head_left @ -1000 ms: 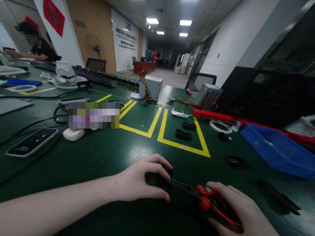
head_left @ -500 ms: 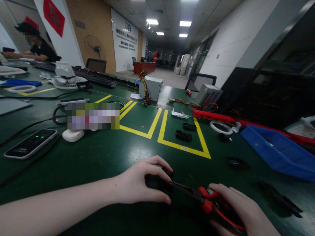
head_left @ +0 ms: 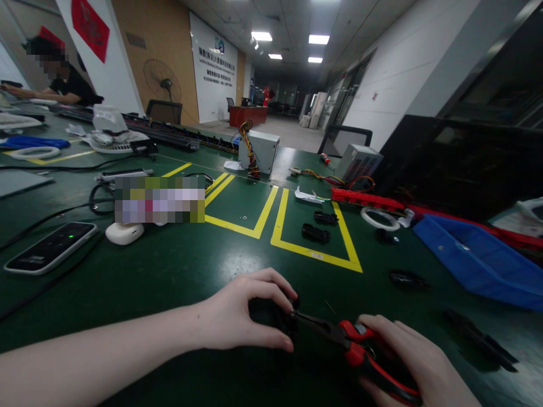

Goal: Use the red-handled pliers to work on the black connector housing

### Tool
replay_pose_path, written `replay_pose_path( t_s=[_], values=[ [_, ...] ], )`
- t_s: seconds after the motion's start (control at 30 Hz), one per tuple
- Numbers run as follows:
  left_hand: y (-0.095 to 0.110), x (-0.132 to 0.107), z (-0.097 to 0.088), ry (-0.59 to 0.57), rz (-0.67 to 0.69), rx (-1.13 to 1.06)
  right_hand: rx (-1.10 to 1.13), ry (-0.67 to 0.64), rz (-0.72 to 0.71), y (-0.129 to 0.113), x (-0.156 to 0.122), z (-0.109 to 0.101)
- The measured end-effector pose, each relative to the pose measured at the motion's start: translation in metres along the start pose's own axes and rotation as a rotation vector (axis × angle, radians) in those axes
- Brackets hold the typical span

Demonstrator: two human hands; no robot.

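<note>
A: Near edge, status?
B: L hand curls over a small black part, thumb below, fingers on top, pinning it to the green mat. R hand wraps the red handles of the pliers. Nose tips meet the part's right side.
A: Pliers biting anything?
B: Can't say. Contact pt is dark & partly under the fingers, poss. a pin or tab. Handles look squeezed close together.
A: So progress?
B: Judged mid-step: part braced, tool engaged, nothing visibly pulled free or pushed in yet. A thin loose pin lies on the mat just beyond the pliers.
A: Further out?
B: Two similar black pieces sit inside the yellow tape outline. Done or waiting, can't tell. Another dark piece to the right, near the blue bin. White ring behind it. Left side: phone, white case.
A: Far end?
B: Grey PSU box w/ coloured wires, second box to its right. A co-worker is seated far left, well apart from this station.
</note>
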State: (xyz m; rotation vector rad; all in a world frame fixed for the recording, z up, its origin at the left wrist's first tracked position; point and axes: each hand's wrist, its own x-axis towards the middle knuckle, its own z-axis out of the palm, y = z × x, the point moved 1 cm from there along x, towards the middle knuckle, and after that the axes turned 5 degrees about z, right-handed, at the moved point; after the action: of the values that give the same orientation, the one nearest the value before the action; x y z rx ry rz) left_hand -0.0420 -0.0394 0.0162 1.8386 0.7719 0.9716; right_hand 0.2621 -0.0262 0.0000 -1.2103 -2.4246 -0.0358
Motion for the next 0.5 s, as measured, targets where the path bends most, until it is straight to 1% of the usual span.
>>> replay_pose_path(
  t_s=[0.13, 0.3, 0.5],
  values=[
    [0.0007, -0.0008, 0.0, 0.014, 0.019, -0.003, 0.016, 0.01, -0.022, -0.0009, 0.0021, -0.0019],
    [0.0, -0.001, -0.0003, 0.01, 0.014, -0.002, 0.043, -0.016, -0.021, -0.0037, 0.0047, -0.0035],
    [-0.0005, -0.0003, -0.0003, 0.014, 0.02, -0.039, 0.031, 0.015, -0.02, -0.0046, 0.003, -0.0024]
  ],
)
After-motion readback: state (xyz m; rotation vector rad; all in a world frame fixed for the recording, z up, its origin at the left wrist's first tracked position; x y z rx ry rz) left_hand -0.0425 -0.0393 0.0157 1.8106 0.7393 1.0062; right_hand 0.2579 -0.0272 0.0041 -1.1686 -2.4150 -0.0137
